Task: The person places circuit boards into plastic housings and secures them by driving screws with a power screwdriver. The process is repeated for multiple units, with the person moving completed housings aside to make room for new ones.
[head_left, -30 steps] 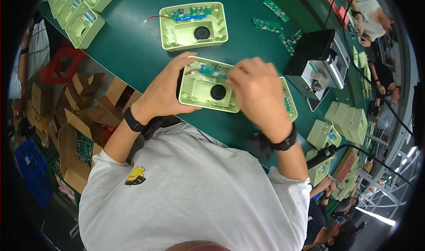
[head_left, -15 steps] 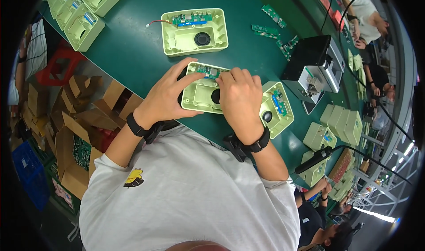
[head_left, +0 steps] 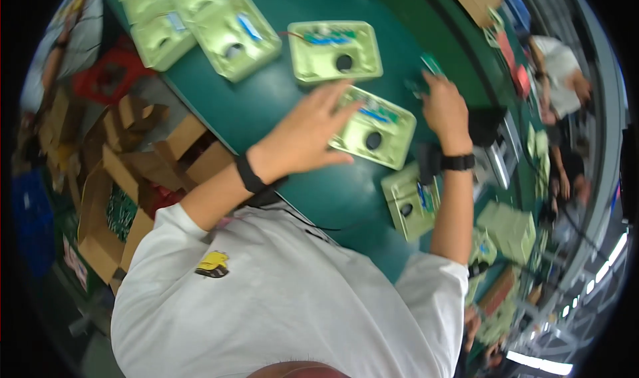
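A pale green plastic housing (head_left: 379, 130) with a round black part and a small circuit strip lies on the dark green table (head_left: 286, 98). My left hand (head_left: 307, 133) rests on its left edge with fingers spread. My right hand (head_left: 444, 108) reaches past it to the far right and touches small green circuit boards (head_left: 431, 65) on the table; whether it grips one is unclear. A second open housing (head_left: 335, 50) lies just beyond. A third housing (head_left: 411, 201) sits near my right forearm.
Several more green housings (head_left: 200, 18) are stacked at the far left of the table. A black device (head_left: 496, 145) stands at the right. Cardboard boxes (head_left: 126, 171) crowd the floor at left. Another person (head_left: 559, 78) works at the far right.
My right hand has left the housing and reached out to the circuit boards at far right. My left hand has opened and slid to the housing's left edge. The view has shifted.
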A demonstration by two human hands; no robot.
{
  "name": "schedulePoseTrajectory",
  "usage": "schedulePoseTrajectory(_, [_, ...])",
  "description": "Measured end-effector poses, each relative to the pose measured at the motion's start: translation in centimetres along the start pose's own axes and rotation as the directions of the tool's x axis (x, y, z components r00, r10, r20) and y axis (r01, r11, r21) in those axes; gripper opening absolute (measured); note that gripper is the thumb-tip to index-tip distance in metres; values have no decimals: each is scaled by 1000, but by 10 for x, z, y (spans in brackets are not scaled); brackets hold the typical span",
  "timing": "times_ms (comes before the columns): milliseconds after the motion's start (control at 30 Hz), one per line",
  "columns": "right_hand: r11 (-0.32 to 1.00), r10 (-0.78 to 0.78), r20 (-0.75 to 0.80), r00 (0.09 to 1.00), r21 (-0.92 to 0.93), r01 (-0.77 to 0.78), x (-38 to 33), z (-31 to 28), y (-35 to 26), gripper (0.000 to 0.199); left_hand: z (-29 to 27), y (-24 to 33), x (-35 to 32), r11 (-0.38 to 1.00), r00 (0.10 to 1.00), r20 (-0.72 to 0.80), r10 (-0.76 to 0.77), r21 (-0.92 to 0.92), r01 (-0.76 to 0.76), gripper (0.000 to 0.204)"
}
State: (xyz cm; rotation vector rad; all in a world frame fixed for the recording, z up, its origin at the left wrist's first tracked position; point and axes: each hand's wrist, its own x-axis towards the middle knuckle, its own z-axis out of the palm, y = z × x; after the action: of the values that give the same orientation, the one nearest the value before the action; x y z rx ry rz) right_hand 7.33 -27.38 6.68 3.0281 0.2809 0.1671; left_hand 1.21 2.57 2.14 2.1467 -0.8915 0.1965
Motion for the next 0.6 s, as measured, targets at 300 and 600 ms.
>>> schedulePoseTrajectory(300, [997, -40, -69, 997, 67, 45, -7, -8, 10, 21, -145, -95, -48, 836, 985, -122, -122, 523, 168, 51])
schedulePoseTrajectory(600, [812, -193, -25, 981, 557, 174, -119, -47, -130, 15, -125, -62, -110, 961, 984, 165, 66, 256, -107, 45])
